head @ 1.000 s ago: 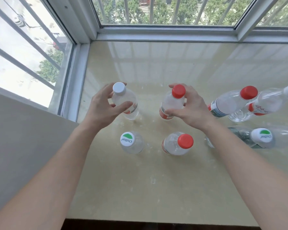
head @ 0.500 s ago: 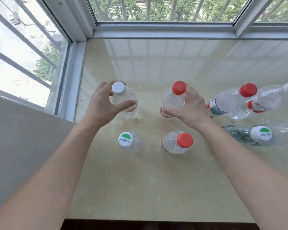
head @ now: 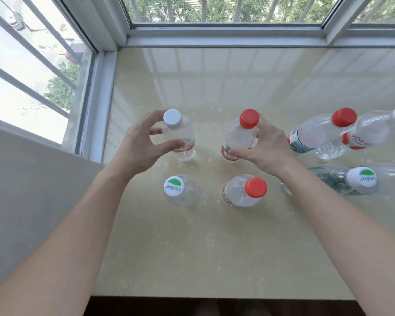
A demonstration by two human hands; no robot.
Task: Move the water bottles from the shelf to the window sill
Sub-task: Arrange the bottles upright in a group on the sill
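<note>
The white-capped bottle point(head: 180, 137) stands upright on the window sill point(head: 214, 247), towards its back left part, with its base apparently down on the stone. The left hand point(head: 136, 148) is curled round it from the left. The thumb tip presses the front near the red label and the fingertips reach round the neck, with a gap showing between palm and bottle.

Just to its right, and apart from it, the red-capped bottle point(head: 238, 136) also stands upright on the sill. The right hand point(head: 268, 147) wraps it from the right, thumb on the lower label and fingers behind the shoulder below the cap.

Nearer the person stand two more bottles, each in front of one of the held pair. The green-topped bottle point(head: 180, 191) is on the left (its cap reads "Cestbon") and the near red-capped bottle point(head: 243, 193) is on the right. Neither is touched.

At the right edge is a cluster of three: the far red-capped bottle point(head: 315, 134), the edge bottle point(head: 369, 132) with a white cap close beside it, and the second green-topped bottle point(head: 351, 182) in front of both. They look tilted in the wide lens.

The sill is pale, glossy stone that mirrors the window frame point(head: 214, 39). Beyond the glass are bars point(head: 237, 8) and green trees point(head: 62, 92).
</note>
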